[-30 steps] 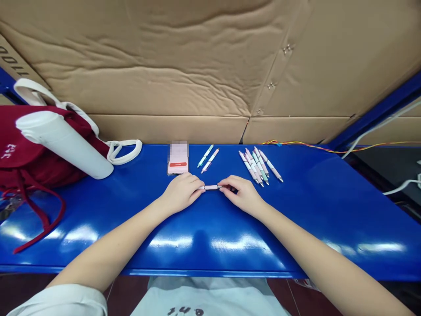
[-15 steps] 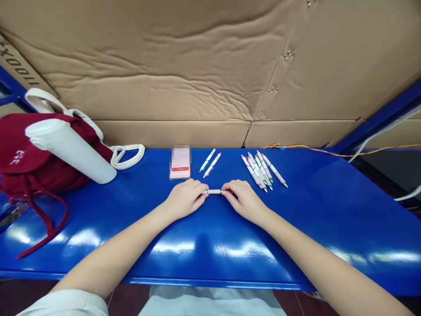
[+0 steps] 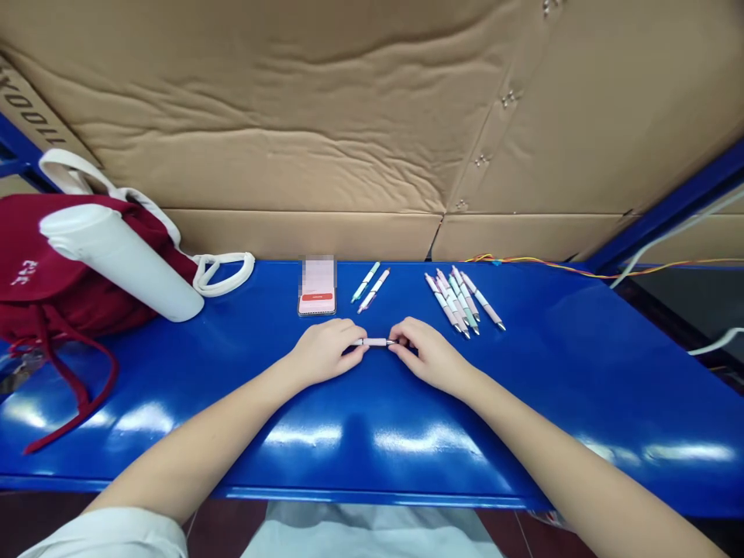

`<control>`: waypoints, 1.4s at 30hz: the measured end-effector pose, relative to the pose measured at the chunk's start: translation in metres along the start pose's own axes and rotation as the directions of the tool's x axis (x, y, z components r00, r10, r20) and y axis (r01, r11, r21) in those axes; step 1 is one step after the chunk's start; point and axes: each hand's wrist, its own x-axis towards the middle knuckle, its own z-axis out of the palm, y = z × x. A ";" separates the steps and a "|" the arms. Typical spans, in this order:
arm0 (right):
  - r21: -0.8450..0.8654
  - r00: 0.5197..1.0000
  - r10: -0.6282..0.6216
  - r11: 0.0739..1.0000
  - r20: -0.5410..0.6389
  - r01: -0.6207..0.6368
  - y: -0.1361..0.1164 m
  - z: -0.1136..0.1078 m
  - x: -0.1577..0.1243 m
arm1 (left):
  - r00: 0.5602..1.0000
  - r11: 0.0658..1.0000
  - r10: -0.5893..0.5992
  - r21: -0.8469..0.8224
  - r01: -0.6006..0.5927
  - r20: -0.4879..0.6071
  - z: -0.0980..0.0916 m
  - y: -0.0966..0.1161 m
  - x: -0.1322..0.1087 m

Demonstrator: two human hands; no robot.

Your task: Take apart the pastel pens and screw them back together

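Cardboard backdrop: a wrinkled brown cardboard panel (image 3: 291,170) fills the rear.
Tabletop: glossy blue table (image 3: 581,372), and all the action is at its middle!
Left side: a burgundy cloth bag (image 3: 75,287) with a tall white cylindrical bottle (image 3: 128,263) leaning against it.
Left hand: here's the left hand (image 3: 328,349), pinched narrow around the white end of the pen.
Right hand: opposite, the right hand (image 3: 427,349), fingertips closed at the silver tip end.
Pen cluster: a loose fan of pastel pens (image 3: 461,301), silver tips toward us, untouched.
Phone: a pink-screened phone (image 3: 322,283), just beyond the left hand.
Pen pair: a mint-green and white pen (image 3: 365,282) beside a pink and white pen (image 3: 373,291), no hand on either.
Held pen: the slim pale-pink and white pen (image 3: 377,342), level between both hands.
Progress: one pen in work, apparently unfinished; whether its tip is loose, I cannot tell.
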 end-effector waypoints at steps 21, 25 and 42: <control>-0.139 0.999 0.006 0.990 0.046 0.000 0.000 -0.001 0.000 | 0.999 0.999 0.042 -0.033 -0.042 -0.012 0.001 -0.001 -0.001; -0.126 1.000 -0.011 0.992 0.025 0.015 -0.001 -0.001 -0.001 | 0.999 0.998 0.042 -0.036 -0.044 -0.030 0.001 -0.001 0.000; -0.246 0.994 -0.087 0.964 0.065 0.100 0.000 -0.001 -0.001 | 0.999 0.999 0.043 -0.028 -0.043 0.004 0.000 -0.003 0.000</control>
